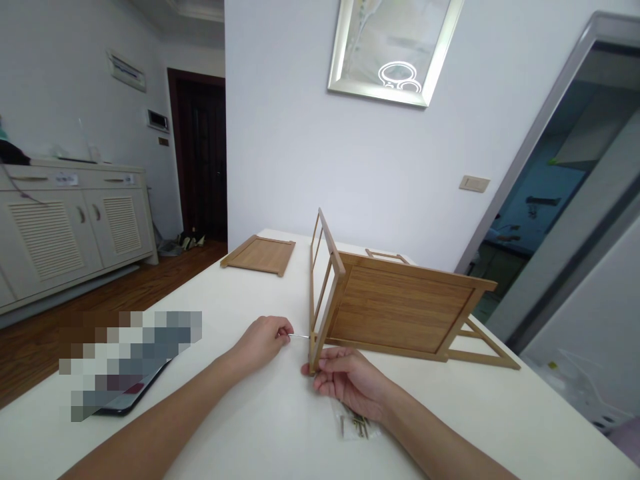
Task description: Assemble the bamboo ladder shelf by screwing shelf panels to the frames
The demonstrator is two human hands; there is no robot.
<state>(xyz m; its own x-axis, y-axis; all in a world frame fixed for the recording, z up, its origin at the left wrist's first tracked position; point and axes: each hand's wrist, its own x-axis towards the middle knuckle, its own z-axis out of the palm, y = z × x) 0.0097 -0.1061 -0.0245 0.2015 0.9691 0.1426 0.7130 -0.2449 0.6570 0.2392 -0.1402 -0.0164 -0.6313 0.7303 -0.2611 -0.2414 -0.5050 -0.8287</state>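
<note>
My left hand (265, 343) is closed on a thin silver hex key (299, 335), most of it hidden in the fingers. The key's tip meets the lower part of an upright wooden side frame (327, 313). At that frame's lower near corner, my right hand (350, 377) is closed around the wood. A wooden panel (400, 307) stands on its edge against the side frame and reaches to the right. Under my right wrist lies a clear plastic bag of screws (357, 427), partly covered by the hand.
On the white table (240, 407), a second wooden panel (263, 255) lies flat at the far left. Another wooden frame (487, 343) lies behind the standing panel, sticking out to the right. A phone-like dark-edged object (133, 403), mostly blurred out, is at the left.
</note>
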